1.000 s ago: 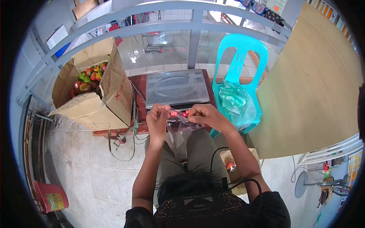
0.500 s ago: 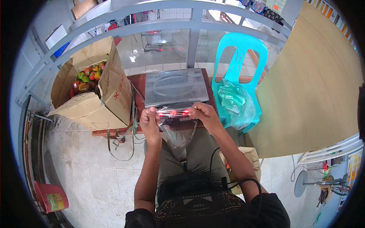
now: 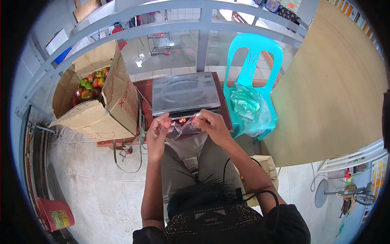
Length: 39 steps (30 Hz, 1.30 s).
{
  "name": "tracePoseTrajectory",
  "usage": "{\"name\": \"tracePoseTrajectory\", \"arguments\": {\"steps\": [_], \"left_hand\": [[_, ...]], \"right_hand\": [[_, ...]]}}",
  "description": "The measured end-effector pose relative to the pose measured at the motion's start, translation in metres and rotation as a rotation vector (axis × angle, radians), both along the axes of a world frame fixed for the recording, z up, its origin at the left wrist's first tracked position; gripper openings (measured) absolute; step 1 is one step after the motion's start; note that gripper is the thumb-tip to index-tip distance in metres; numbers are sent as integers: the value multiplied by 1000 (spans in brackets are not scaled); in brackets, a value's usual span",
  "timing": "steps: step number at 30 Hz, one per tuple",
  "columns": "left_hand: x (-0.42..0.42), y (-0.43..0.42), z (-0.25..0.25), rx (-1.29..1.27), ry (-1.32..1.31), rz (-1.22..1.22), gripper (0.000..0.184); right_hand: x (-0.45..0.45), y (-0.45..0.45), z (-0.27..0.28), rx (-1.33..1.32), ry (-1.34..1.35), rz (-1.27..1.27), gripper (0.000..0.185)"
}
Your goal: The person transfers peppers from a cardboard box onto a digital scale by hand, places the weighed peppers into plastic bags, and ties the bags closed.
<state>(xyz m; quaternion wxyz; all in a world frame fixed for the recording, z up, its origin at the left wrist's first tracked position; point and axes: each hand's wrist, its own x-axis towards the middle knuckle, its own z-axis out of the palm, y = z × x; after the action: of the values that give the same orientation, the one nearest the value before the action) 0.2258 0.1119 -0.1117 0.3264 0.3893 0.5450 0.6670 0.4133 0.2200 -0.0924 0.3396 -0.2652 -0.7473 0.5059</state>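
Observation:
A clear plastic bag (image 3: pixel 187 143) hangs over my lap, pinched at its top edge by both hands. On the left, my left hand (image 3: pixel 157 132) closes its thumb and fingers on one side of the rim. Opposite it, my right hand (image 3: pixel 213 125) pinches the other side. Between the hands the rim sags, and red light glints on the plastic. Just beyond them a digital weighing scale (image 3: pixel 185 94) with a flat metal platform stands on a reddish-brown table (image 3: pixel 142 90). Its red display reads 1.20.
To the left, an open cardboard box (image 3: pixel 115 110) holds several red and green peppers (image 3: pixel 92 83). A turquoise plastic chair (image 3: pixel 254 53) at the right bears plastic bags (image 3: pixel 248 106). Behind runs a grey metal railing (image 3: pixel 162 26); a plywood sheet (image 3: pixel 325 93) stands far right.
The bag's rim, stretched tight between my hands before, is now slack and dips in the middle. The scale's display shows more plainly. My view has shifted slightly.

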Motion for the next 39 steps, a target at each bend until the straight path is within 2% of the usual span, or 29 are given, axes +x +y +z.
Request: {"name": "tracePoseTrajectory", "arguments": {"steps": [3,5,6,7,10,14,17,20,23,26,29,32,35,38,39], "left_hand": [[5,-1,17,4,169,-112,33],[10,-1,22,-104,184,-297,33],[13,-1,23,-159,192,-389,34],[16,1,21,-109,215,-376,29],[22,6,23,-96,5,-275,25],[35,5,30,-111,116,-354,18],[36,11,24,-123,257,-312,18],[41,17,15,43,180,-310,17],[45,15,25,-31,169,-330,17],[47,15,24,-32,155,-194,15],[47,13,32,-65,51,-141,14],[42,19,20,65,128,-179,11],[41,19,23,-30,31,-278,15],[50,23,35,43,16,-308,14],[48,24,34,24,40,-305,14]], "right_hand": [[-4,-2,-8,-111,22,32,22],[-4,-7,-6,-236,19,34,23],[-6,-8,-5,-154,41,12,22],[-8,-8,-5,-73,63,-10,21],[-2,-9,7,46,55,-66,19],[2,-14,16,-56,111,-52,19],[5,-13,19,-74,100,-6,25],[7,-2,3,36,144,-2,30],[13,1,-3,-201,122,22,29],[15,-8,15,-414,253,87,28],[22,-8,19,-394,255,156,33],[33,-1,10,-147,103,88,32],[26,0,-4,-36,113,41,30],[26,-5,5,-117,-5,70,29],[25,-6,4,-68,32,48,30]]}}
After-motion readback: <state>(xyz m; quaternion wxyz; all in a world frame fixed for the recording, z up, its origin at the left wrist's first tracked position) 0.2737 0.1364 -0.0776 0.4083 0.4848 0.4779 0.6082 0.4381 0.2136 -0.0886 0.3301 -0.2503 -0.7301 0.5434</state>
